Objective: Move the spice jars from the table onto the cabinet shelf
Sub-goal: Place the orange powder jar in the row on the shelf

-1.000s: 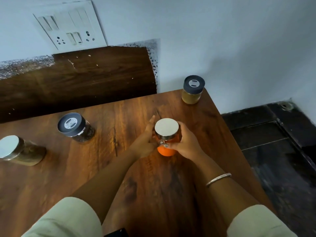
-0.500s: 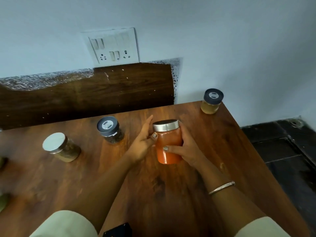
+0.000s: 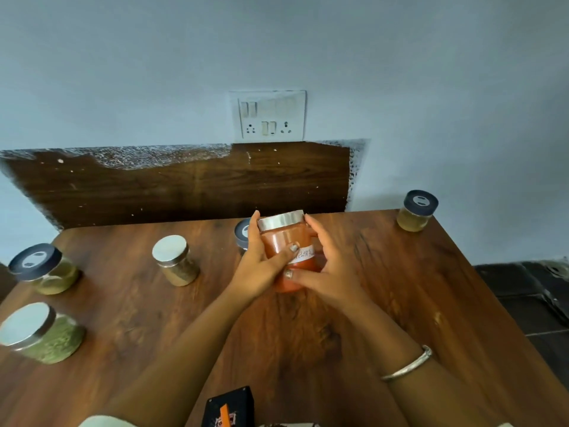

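A: Status on the orange jar (image 3: 284,241)?
B: Mid-table (image 3: 385,288), upright, silver lid, white label facing the camera. Both hands are on it. Left hand (image 3: 260,266) wraps its left side, right hand (image 3: 329,275) its right, thumbs across the front. Can't tell if the base touches the wood.
A: Neighbours?
B: Black-lid jar (image 3: 241,232) just behind the left hand, mostly hidden. Tan jar (image 3: 175,261), silver lid, further left. Far left: olive jar (image 3: 46,271), black lid; green jar (image 3: 43,334), silver lid, nearer the camera. Yellow jar (image 3: 415,212) on the back right corner, well apart.
A: Else?
B: Switch plate (image 3: 271,117) on the wall above a wood panel (image 3: 184,186). Bangle (image 3: 406,365) on the right wrist. Black box (image 3: 229,406) at the bottom edge.
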A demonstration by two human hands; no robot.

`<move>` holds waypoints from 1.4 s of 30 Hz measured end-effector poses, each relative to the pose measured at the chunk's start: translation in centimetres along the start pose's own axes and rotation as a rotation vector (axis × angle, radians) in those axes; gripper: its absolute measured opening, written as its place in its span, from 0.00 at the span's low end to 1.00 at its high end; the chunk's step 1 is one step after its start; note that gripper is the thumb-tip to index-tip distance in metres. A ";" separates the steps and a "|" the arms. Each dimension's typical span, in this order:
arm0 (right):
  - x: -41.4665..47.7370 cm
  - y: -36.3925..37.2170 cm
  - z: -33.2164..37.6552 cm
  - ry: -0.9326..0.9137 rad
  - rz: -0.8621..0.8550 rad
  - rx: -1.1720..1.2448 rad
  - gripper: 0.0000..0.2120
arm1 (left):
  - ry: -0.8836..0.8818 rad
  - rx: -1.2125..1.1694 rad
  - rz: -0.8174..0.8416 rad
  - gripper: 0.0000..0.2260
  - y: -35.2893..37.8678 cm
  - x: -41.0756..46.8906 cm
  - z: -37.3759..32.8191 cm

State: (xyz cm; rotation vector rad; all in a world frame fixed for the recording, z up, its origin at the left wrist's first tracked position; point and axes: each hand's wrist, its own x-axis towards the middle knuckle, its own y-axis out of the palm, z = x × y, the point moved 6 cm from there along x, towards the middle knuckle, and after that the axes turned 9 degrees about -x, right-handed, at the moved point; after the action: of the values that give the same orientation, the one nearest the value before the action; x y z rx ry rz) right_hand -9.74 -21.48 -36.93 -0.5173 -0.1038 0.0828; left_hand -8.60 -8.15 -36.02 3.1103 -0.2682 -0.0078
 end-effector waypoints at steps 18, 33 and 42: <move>-0.8 0.6 3.2 -0.039 0.310 0.264 0.60 | -0.016 0.135 0.433 0.57 -2.1 -1.8 -2.0; -1.0 0.0 5.2 -0.118 0.480 -0.023 0.59 | 0.061 0.138 0.329 0.59 -3.2 -3.0 -3.6; 0.8 -1.6 8.2 -0.143 0.452 -0.244 0.61 | 0.131 0.190 0.319 0.58 -3.6 -1.6 -7.3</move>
State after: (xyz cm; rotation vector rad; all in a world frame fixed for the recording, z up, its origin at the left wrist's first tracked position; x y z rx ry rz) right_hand -9.83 -18.74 -28.99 -0.7721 -0.1364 0.5547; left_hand -9.54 -4.16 -28.83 3.1906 -0.8005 0.2384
